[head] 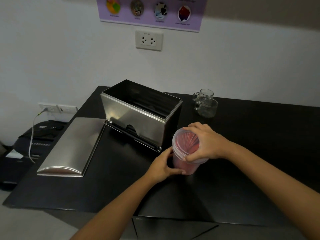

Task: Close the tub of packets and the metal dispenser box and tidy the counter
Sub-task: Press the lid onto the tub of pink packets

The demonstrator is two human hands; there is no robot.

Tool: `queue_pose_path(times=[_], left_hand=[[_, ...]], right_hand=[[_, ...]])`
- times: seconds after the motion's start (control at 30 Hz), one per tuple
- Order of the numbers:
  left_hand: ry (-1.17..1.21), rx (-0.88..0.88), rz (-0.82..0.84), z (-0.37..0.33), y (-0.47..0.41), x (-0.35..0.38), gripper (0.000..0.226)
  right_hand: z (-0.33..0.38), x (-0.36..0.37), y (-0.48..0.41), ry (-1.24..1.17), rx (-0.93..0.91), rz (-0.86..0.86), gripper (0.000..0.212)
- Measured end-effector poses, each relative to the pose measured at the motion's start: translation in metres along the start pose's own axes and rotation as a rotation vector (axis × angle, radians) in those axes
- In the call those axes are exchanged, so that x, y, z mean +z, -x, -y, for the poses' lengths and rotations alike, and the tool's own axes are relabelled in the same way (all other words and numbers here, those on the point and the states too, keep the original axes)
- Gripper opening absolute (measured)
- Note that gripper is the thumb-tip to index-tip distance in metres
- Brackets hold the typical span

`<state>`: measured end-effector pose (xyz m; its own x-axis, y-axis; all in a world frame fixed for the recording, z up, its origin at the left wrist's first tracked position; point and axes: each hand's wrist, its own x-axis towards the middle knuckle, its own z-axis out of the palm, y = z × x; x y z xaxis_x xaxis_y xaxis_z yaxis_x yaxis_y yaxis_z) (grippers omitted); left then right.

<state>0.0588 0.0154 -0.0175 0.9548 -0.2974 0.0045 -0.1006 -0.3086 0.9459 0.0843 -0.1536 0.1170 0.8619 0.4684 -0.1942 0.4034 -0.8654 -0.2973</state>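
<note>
While the left hand grips the translucent round tub, the right hand clasps its clear lid.

Poster captions: printed under four pictures, too blurred to read.
Wall socket marking: small print at top, unreadable.
Other readable text: none.

Bare black counter: open across the lower centre and whole right of the frame. Centre: open metal box, upright, blocks the way toward the wall. Left of centre: its lid lies flat, touching the box's base, filling the counter's left edge. Just right of the box's lower corner: tub, enclosed by both hands. Upper right of the box: two glass cups, touching, near the wall.
</note>
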Motion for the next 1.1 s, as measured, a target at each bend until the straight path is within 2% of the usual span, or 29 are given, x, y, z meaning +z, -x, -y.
queue_pose_path(times=[0.27, 0.53, 0.73, 0.87, 0.97, 1.1], left_hand=[[-0.017, -0.025, 0.005, -0.002, -0.001, -0.003, 0.087], [-0.011, -0.053, 0.017, -0.002, 0.0, -0.002, 0.087], [0.015, -0.076, 0.013, -0.005, 0.002, -0.003, 0.081], [0.003, -0.105, 0.034, -0.009, 0.002, -0.005, 0.076], [0.023, -0.118, 0.039, -0.01, 0.001, -0.005, 0.08], [0.058, -0.124, 0.011, -0.011, 0.001, -0.004, 0.084]], right_hand=[[0.008, -0.009, -0.005, 0.237, 0.034, 0.059, 0.11], [0.018, -0.015, -0.016, 0.374, 0.069, 0.133, 0.103], [0.021, -0.013, -0.02, 0.318, 0.157, 0.128, 0.108], [0.022, -0.018, -0.018, 0.233, 0.198, 0.227, 0.113], [0.018, -0.032, -0.014, 0.079, 0.152, 0.32, 0.114], [0.009, -0.039, -0.009, 0.058, 0.054, 0.393, 0.108]])
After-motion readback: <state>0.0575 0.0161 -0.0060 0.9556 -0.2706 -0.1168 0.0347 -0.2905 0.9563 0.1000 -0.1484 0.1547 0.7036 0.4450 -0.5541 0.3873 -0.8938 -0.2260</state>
